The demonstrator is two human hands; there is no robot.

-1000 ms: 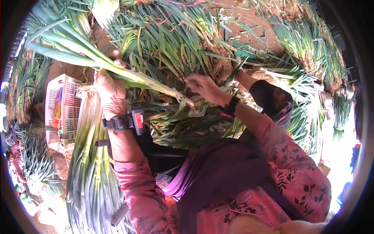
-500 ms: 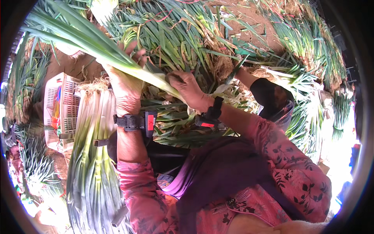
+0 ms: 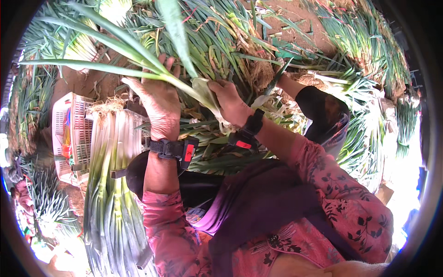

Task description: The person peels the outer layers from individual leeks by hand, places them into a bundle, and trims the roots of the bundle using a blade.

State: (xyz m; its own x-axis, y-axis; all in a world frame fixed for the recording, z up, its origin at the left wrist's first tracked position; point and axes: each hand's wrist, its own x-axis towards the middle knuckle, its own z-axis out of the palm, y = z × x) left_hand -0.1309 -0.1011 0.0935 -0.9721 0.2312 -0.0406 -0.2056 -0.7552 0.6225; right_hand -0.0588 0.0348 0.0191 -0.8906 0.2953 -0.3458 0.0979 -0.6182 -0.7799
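Note:
Slanting across the upper middle is a long green onion (image 3: 187, 87), its green leaves fanned toward the upper left. My left hand (image 3: 159, 104) supports it near the leaf fork, fingers curled behind the stalk. Farther down toward the pale end, my right hand (image 3: 230, 102) pinches a loose outer layer, and a broad leaf (image 3: 175, 30) stands away from the others. Both wrists carry black straps with red-marked devices. To the left of my left forearm, a bundle of trimmed green onions (image 3: 113, 157) lies with roots at the far end, between metal brackets (image 3: 118, 173).
A pale slatted plastic crate (image 3: 62, 134) stands left of the trimmed bundle. Heaps of untrimmed green onions (image 3: 203, 51) cover the ground ahead, with more piles (image 3: 369, 55) at the far right. Peeled leaves (image 3: 217, 150) lie below my hands. A dark-trousered leg (image 3: 323, 108) is at right.
The green onion's leaves have spread apart, with one broad leaf swung upward, away from the rest. My left hand has shifted slightly right; my right hand has also moved a little right.

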